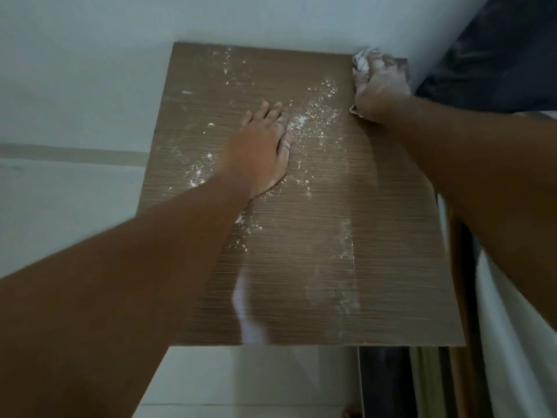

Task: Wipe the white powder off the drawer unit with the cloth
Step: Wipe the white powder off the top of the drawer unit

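Observation:
The drawer unit's brown wood-grain top (301,267) fills the middle of the head view. White powder (316,116) is scattered across its far half, with fainter streaks toward the near right. My left hand (262,146) lies flat on the top, fingers spread, at the powder's left edge. At the far right corner against the wall, my right hand (381,86), dusted with powder, grips a crumpled white cloth (363,63) pressed onto the surface.
A pale wall (271,19) runs behind the unit. Light floor tiles (60,191) lie to the left and below the front edge. A dark fabric (497,55) and a white edge (512,327) border the right side.

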